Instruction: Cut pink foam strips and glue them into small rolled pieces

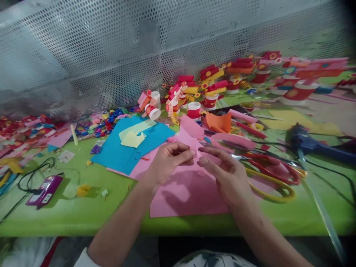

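Observation:
Above a large pink paper sheet (189, 196), my left hand (174, 161) is closed in a pinch, thumb against the fingers. Whatever it holds is too small to make out against the pink paper behind. Just to its right is my right hand (228, 168), with its thumb and forefinger slightly apart and nothing visible between them. Scissors with yellow handles (274, 187) and scissors with red handles (278, 168) lie beside the right hand. Blue paper (111, 148), carrying pale yellow scraps (133, 139), spreads out left of my hands.
A blue glue gun (319, 144) with a clear glue stick (322, 207) rests at right. Several red paper-cup models (210, 100) line the back, before a perforated metal panel (111, 48). A purple power strip (46, 190) with black cables lies left on the green table (83, 218).

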Motion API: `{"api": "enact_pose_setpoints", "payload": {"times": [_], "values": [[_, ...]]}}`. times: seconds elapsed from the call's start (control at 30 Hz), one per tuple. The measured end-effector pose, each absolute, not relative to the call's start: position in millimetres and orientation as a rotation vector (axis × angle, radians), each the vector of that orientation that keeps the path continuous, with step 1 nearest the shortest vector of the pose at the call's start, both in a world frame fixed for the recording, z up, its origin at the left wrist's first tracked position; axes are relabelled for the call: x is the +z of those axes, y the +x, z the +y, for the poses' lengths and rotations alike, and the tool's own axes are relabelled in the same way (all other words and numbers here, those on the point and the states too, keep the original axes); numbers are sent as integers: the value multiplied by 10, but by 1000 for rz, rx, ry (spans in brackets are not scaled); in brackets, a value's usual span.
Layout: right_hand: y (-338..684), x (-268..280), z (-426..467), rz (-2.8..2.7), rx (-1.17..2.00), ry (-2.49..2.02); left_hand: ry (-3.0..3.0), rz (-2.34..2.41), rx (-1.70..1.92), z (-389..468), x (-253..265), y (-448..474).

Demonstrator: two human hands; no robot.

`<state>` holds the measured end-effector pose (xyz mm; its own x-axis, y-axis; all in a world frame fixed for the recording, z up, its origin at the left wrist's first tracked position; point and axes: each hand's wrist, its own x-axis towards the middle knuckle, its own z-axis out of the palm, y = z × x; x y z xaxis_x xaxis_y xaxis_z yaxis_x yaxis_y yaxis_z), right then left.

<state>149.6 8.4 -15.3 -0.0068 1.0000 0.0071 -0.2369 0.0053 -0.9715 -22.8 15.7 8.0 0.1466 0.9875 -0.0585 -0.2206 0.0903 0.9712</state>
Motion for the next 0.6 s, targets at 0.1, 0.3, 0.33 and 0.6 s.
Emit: {"api": "enact_pose_setpoints", "payload": {"times": [0.1,0.3,0.33,0.6], "values": [[1479,-171,107,-886,1364,-919,901,959,1232,164,53,-176],[1426,-215,124,-916,1388,-1027,819,950,1293,118,57,-54],[1421,-217,122,-915,1364,-1028,826,953,1278,104,69,-40],[1419,-212,111,-992,1282,-913,837,965,1190,85,100,-73]]}}
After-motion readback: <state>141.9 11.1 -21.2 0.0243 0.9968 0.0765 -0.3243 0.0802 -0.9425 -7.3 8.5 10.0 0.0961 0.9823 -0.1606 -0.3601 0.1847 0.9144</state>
